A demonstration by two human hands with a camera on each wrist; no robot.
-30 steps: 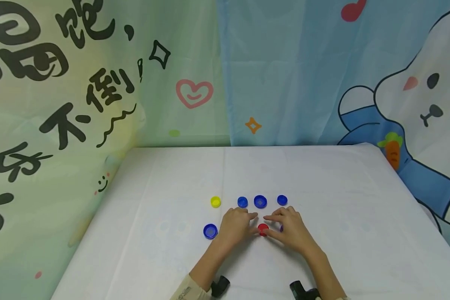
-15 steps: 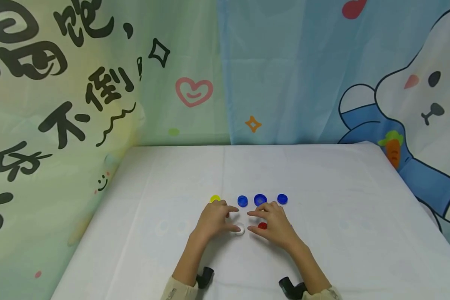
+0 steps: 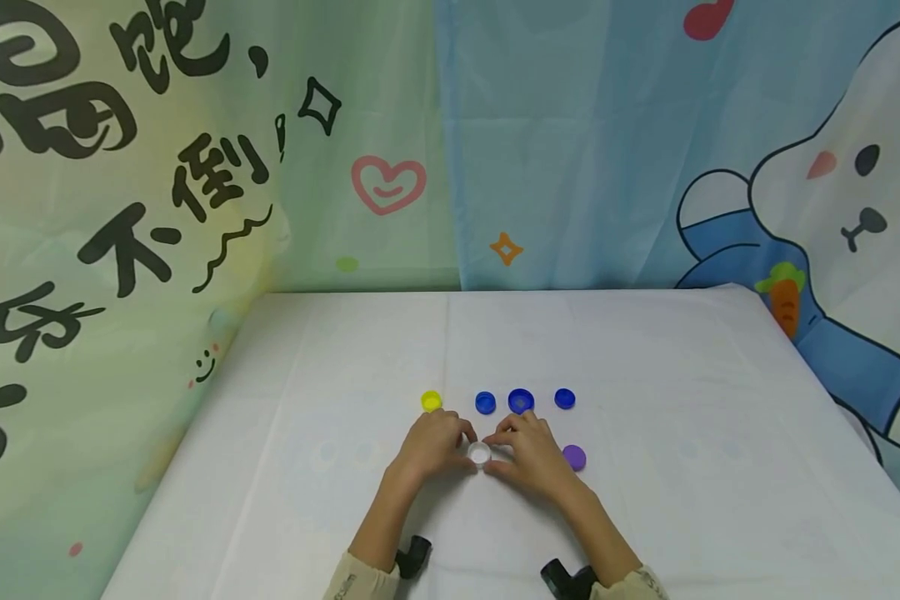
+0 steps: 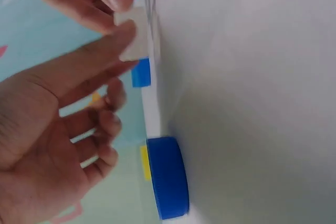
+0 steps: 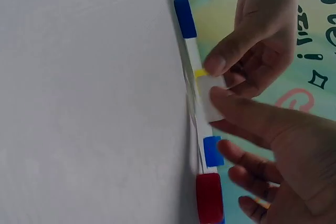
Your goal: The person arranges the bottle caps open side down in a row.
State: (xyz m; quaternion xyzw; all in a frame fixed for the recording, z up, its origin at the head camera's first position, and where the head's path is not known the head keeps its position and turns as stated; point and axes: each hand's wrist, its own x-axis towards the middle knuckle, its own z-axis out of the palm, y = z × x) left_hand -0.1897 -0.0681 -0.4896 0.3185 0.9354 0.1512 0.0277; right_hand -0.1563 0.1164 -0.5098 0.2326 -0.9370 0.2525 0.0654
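Note:
A small round white bottle cap (image 3: 479,453) stands between the two hands over the white cloth. My left hand (image 3: 429,444) pinches it from the left, thumb on the near side and forefinger on the far side. From the right, my right hand (image 3: 528,457) pinches the same cap in a like way. Both thumbs overlap the side of the white cap (image 4: 137,40) in the left wrist view. A red cap (image 5: 210,199) stands close to the right hand in the right wrist view; the head view hides it behind that hand. A large blue cap (image 4: 169,178) stands below the left hand's fingers.
Behind the hands runs a row: a yellow cap (image 3: 431,401), then blue caps, among them a left one (image 3: 485,403), a wider middle one (image 3: 521,401) and a right one (image 3: 565,398). A purple cap (image 3: 574,457) lies right of the right hand. Printed curtains hang behind the table.
Both hands have moved left from around the red cap to the white cap and closed in on it from either side. The purple cap has come into sight.

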